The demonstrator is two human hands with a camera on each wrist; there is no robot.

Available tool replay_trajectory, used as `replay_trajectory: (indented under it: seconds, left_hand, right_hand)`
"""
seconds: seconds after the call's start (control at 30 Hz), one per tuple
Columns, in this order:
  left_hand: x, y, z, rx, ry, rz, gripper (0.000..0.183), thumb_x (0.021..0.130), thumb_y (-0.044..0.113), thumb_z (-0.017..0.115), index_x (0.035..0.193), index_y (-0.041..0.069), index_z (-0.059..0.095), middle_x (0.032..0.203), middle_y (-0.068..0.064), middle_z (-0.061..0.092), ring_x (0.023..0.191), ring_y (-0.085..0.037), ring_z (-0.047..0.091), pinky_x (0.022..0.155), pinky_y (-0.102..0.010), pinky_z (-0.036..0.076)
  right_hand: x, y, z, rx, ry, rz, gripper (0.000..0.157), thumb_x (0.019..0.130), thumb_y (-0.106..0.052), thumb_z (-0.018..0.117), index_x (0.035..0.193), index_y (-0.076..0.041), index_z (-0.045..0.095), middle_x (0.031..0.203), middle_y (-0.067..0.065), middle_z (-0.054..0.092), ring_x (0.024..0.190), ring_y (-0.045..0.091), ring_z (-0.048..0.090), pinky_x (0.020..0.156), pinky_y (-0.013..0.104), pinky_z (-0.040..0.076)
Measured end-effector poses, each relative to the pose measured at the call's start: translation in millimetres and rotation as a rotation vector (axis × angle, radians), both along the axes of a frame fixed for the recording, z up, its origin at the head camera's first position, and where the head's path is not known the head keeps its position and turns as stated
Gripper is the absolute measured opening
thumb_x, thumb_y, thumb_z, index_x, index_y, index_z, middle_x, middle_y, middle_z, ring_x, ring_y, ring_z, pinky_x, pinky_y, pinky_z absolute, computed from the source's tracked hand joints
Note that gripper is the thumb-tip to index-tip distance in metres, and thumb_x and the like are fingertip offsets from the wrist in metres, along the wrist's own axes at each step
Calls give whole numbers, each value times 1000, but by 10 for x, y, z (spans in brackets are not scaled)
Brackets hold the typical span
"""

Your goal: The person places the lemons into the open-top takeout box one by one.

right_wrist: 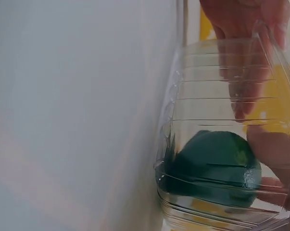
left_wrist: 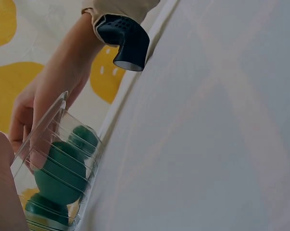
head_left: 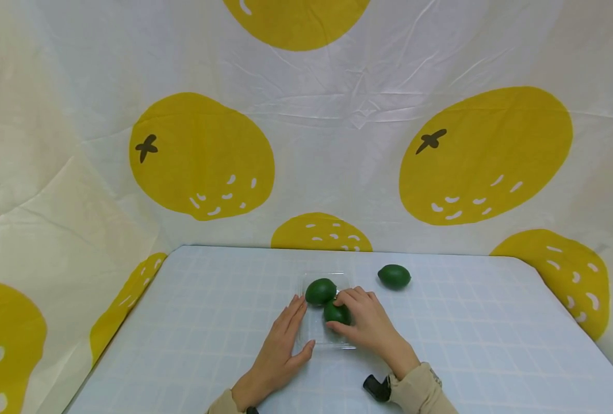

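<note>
A clear plastic container [head_left: 314,336] with ribbed walls stands on the table. Inside it, toward the back, lies a dark green lime [head_left: 320,291]. My right hand [head_left: 371,322] grips another lime [head_left: 336,313], which sits within the container next to the first; the right wrist view shows this lime [right_wrist: 214,166] through the side wall. My left hand [head_left: 280,345] rests along the container's left side, fingers straight and thumb spread toward the front. Part of the left thumb [left_wrist: 3,183] shows in the left wrist view.
A third lime [head_left: 394,276] lies on the table to the right, behind my right hand. Pale blue checked cloth covers the table [head_left: 208,299]. A curtain with yellow fruit prints [head_left: 332,144] hangs behind it. A black wrist camera [head_left: 376,388] sits at my right sleeve.
</note>
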State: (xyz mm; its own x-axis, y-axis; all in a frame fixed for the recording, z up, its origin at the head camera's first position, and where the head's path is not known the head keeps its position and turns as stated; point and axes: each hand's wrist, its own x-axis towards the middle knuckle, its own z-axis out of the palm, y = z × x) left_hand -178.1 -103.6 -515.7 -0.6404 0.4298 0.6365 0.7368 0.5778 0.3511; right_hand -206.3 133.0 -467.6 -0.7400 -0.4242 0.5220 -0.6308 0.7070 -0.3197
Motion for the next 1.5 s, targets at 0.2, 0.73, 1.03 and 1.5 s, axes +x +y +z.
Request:
replay_trajectory:
  seconds: [0.2, 0.73, 1.03, 1.5]
  left_hand:
    - [-6, 2, -2, -4, 3, 1, 70, 92, 29, 62, 149, -3, 37, 158, -14, 33, 144, -36, 32, 117, -42, 28]
    - [5, -6, 14, -18, -4, 2, 68, 94, 29, 62, 148, -4, 39, 159, -11, 30, 144, -35, 32, 117, -41, 27]
    - [5, -6, 4, -29, -16, 6, 67, 95, 30, 60, 149, -3, 38, 160, -9, 28, 145, -34, 30, 119, -36, 22]
    - [8, -2, 2, -39, -11, 14, 65, 95, 29, 60, 148, -3, 40, 157, -16, 34, 145, -35, 31, 115, -43, 30]
  right_hand:
    - [-27, 13, -27, -54, 56, 30, 22, 83, -29, 80, 97, -17, 68, 103, -6, 67, 95, 14, 60, 77, 37, 47]
    - [-113, 97, -95, -263, 142, 123, 15, 83, -6, 76, 96, -11, 70, 102, 2, 69, 96, 17, 61, 82, 34, 50]
    - [-202, 223, -62, -412, 288, 128, 19, 79, 4, 71, 96, -4, 71, 98, 6, 71, 92, 24, 62, 90, 24, 43]
    - [-241, 475, -3, -571, 456, -10, 24, 69, 22, 66, 88, 9, 69, 94, 26, 68, 88, 44, 57, 91, 29, 41]
